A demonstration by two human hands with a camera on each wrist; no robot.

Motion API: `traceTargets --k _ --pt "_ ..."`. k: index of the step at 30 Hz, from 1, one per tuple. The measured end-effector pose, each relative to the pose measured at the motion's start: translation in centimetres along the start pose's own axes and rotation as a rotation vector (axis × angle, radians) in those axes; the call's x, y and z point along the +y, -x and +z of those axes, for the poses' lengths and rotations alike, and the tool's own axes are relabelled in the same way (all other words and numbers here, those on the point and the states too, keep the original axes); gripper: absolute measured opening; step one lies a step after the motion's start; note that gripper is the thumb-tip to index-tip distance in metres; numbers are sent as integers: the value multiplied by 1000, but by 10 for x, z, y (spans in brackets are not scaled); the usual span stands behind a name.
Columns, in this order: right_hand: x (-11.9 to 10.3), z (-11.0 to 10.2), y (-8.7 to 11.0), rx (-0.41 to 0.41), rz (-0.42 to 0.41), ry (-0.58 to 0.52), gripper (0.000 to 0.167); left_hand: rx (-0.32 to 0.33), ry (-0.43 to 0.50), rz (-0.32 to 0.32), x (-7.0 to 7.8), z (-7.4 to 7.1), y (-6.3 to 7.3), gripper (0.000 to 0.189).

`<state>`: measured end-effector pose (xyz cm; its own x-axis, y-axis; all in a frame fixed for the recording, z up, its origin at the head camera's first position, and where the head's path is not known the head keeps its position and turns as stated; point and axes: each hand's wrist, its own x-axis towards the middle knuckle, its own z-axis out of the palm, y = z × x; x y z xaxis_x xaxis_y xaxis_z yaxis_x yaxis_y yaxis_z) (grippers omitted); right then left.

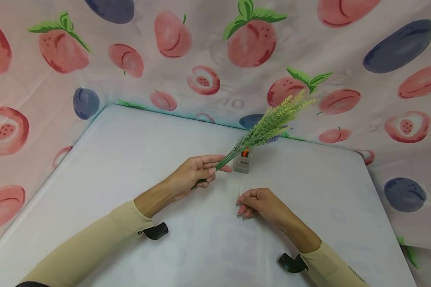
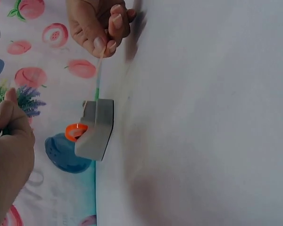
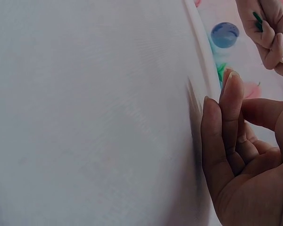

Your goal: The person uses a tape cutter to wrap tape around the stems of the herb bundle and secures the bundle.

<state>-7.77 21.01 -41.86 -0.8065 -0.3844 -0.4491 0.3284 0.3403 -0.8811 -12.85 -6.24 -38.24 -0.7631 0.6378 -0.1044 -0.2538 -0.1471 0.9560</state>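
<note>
My left hand (image 1: 192, 175) grips the green stems of a bunch of artificial flowers (image 1: 269, 127), its yellow-green and purple heads slanting up to the right. A grey tape dispenser (image 2: 103, 132) with an orange-cored roll stands on the table just beyond the stems in the head view. From it a thin clear strip of tape (image 2: 98, 77) stretches to my right hand (image 1: 262, 203), which pinches its end between thumb and fingertips. In the right wrist view the right hand (image 3: 250, 174) is large, but the tape itself is hard to make out.
A white-covered table (image 1: 158, 135) lies under both hands. Around its back and sides hangs a fruit-printed cloth (image 1: 215, 44). Black wrist-worn pieces (image 1: 156, 231) stick out from both sleeves.
</note>
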Motion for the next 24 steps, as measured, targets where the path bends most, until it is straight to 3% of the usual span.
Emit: traceTargets --k 7,15,24 --pt "0 0 0 -1 2 1 30 -20 -14 34 -2 -1 -11 42" --pt "0 0 -1 -6 11 -10 30 0 -81 22 -5 -2 -23 42" --pt "-2 2 -1 -6 25 -10 30 2 -79 34 -7 -6 -36 31"
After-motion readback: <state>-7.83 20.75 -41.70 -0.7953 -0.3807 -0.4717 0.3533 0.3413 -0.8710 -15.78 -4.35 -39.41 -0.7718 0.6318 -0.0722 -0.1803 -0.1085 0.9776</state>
